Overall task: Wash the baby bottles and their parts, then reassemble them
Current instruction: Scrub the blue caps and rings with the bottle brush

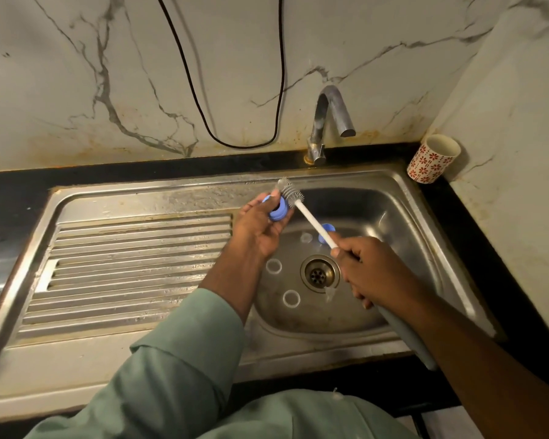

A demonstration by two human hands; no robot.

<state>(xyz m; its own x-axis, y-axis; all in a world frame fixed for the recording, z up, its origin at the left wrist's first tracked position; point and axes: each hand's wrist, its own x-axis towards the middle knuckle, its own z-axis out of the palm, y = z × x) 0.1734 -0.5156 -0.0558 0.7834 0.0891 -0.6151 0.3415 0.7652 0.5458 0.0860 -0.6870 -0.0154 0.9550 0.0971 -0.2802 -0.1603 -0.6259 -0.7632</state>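
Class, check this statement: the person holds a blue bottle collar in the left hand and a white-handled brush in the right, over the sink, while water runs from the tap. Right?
One error: the head view shows no water leaving the tap. The left hand does hold the blue collar, and the right hand the brush, over the sink.

- Blue bottle collar (277,213)
- White-handled brush (311,218), grey bristles
- White cup (433,160), red flower pattern
- Black worktop (19,188)
- Grey-veined white marble wall (140,74)
- Pale green sleeve (178,359)
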